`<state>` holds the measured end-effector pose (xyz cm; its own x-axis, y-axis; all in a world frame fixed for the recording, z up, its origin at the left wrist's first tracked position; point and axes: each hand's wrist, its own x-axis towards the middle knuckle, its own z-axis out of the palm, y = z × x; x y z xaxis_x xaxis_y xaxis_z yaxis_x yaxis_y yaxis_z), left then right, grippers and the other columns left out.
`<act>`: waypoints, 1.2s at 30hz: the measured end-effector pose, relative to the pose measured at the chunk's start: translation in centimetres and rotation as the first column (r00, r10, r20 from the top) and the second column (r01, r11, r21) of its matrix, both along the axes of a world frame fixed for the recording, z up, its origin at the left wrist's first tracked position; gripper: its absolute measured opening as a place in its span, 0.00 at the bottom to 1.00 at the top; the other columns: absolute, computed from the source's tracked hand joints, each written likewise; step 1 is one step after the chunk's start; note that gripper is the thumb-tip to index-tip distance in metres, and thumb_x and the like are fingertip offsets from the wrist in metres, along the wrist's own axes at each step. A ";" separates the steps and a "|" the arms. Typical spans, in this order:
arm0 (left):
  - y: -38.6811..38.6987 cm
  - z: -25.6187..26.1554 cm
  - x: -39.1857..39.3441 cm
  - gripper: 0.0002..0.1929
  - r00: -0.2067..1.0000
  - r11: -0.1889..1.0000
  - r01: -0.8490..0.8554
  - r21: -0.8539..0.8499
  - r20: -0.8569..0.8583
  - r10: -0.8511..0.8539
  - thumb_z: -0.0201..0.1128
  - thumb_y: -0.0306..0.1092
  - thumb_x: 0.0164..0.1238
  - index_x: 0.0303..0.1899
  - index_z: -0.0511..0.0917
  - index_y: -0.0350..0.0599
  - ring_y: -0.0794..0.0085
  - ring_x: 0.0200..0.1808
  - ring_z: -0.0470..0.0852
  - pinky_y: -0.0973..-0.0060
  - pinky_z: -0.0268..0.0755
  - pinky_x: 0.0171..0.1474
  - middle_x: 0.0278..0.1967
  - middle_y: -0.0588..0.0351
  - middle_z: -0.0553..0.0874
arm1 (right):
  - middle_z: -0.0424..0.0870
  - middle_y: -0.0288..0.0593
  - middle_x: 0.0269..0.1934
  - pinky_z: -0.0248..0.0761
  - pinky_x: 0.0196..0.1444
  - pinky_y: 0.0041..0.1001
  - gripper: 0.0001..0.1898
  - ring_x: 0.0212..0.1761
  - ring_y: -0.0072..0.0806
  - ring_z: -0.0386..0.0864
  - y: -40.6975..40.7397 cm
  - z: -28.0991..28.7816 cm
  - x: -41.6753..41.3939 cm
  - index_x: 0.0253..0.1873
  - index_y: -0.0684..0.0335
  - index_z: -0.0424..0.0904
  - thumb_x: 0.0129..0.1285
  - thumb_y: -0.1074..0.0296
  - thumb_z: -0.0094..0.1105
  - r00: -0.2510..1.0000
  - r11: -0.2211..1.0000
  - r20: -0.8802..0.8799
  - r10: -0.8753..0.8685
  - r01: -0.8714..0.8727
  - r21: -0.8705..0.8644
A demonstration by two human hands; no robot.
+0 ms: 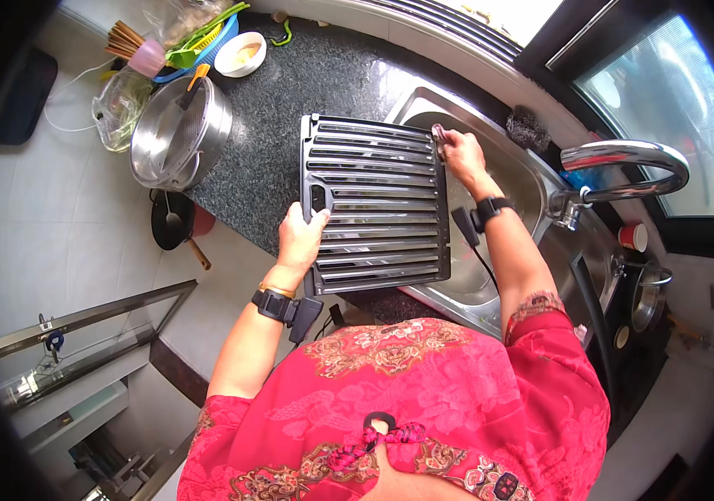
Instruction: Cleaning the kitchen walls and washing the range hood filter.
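Note:
A slatted metal range-hood filter (379, 203) is tilted over the countertop's edge and the left part of a steel sink (507, 188). My left hand (302, 237) grips its left side, with the thumb on top just below the oval handle slot. At the panel's upper right corner, my right hand (462, 156) pinches a dark reddish cloth (438, 136) against the edge. Part of the sink basin is hidden under the panel.
A chrome faucet (626, 156) arches in from the sink's right rim, near a dark scouring pad (527, 128). On the granite countertop (269, 125) stand a large steel pot (210, 147), a white bowl (240, 55) and a blue basket (229, 31) with greens. A wok (170, 228) lies below.

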<state>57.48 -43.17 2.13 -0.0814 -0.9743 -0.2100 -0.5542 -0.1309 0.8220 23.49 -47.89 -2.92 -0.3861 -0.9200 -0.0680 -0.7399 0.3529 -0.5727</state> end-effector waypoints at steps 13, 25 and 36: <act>0.5 -0.3 0.3 0.13 0.999 0.998 -0.032 -0.055 -0.009 0.032 0.64 0.38 0.60 0.30 0.73 0.38 0.60 0.29 0.81 0.66 0.72 0.36 0.26 0.49 0.82 | 0.74 0.48 0.41 0.72 0.41 0.41 0.11 0.40 0.48 0.77 14.4 2.5 3.7 0.50 0.47 0.76 0.63 0.65 0.53 0.929 0.936 -0.137 0.344 -0.328 0.128; -0.1 -1.8 0.5 0.13 0.999 1.000 -0.021 0.023 -0.028 0.022 0.65 0.39 0.60 0.29 0.74 0.38 0.63 0.28 0.79 0.67 0.71 0.37 0.25 0.50 0.81 | 0.82 0.44 0.36 0.74 0.42 0.35 0.09 0.43 0.40 0.81 12.9 2.3 -2.6 0.41 0.52 0.84 0.56 0.67 0.57 0.945 0.743 0.051 0.323 -0.286 0.605; 0.5 0.7 -0.2 0.13 1.000 1.000 -0.017 -0.022 0.018 0.017 0.65 0.38 0.59 0.29 0.73 0.38 0.61 0.29 0.81 0.66 0.71 0.37 0.26 0.48 0.81 | 0.74 0.37 0.18 0.53 0.09 0.22 0.05 0.11 0.18 0.65 13.9 0.1 -1.8 0.40 0.60 0.74 0.58 0.72 0.54 0.659 0.918 0.675 -0.332 0.060 0.393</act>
<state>57.32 -42.71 2.79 -0.0612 -0.9798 -0.1902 -0.5669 -0.1228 0.8146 21.73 -33.96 -2.84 -0.2584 -0.7013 -0.6643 -0.0377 0.6945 -0.7185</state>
